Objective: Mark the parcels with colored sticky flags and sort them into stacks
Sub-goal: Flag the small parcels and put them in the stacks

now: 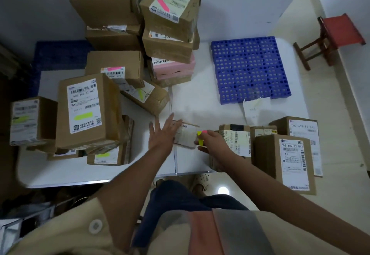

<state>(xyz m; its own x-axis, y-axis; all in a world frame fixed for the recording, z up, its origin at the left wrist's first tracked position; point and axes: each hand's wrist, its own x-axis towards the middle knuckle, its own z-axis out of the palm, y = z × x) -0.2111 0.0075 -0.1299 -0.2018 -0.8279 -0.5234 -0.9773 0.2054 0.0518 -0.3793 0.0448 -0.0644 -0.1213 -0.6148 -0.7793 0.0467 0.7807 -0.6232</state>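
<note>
A small flat parcel (186,134) with a white label lies on the white table (200,104) in front of me. My left hand (163,134) has straight, spread fingers and rests on its left edge. My right hand (212,141) pinches a pad of yellow and pink sticky flags (200,137) at the parcel's right edge. Flagged brown parcels stand in stacks at the left (88,110) and at the back (170,14), with yellow or pink flags on their labels.
Unflagged brown parcels (284,164) stand at my right, on the table's edge and beyond. A blue perforated pallet (250,68) lies at the back right, with a loose paper slip (254,106) in front of it. A red stool (336,38) stands on the floor.
</note>
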